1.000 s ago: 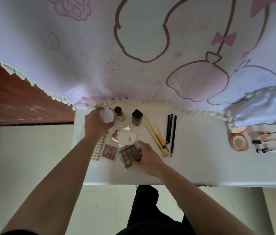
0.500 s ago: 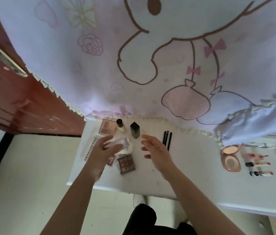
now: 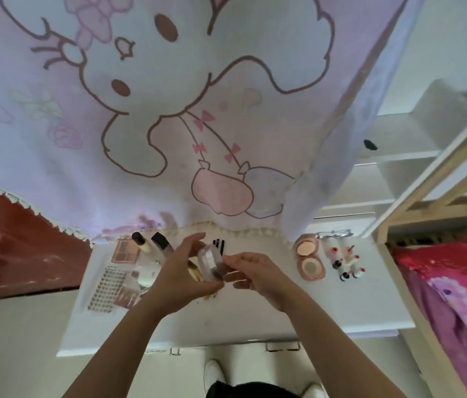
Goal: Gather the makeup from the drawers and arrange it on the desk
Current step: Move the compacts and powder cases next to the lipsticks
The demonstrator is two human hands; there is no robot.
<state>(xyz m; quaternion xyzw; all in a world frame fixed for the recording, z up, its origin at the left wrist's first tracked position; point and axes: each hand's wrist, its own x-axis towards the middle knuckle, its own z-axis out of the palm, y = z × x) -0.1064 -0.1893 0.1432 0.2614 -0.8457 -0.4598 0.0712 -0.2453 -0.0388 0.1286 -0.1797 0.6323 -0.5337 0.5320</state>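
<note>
- head view: the left hand [image 3: 180,272] grips a small clear jar [image 3: 210,261], held up over the desk [image 3: 255,320]; half a second ago it carried the jar alone.
- the right hand [image 3: 255,275], splayed and free then, now pinches the jar's right edge, so both hands hold it.
- the palette that hand pressed a second ago is now hidden under the arms.
- my guess: the jar is being checked or passed across before it gets a spot.
- farther back, the black pencils [image 3: 219,245], dark-capped bottle [image 3: 162,244] and open compact [image 3: 309,259] have not shifted.
</note>
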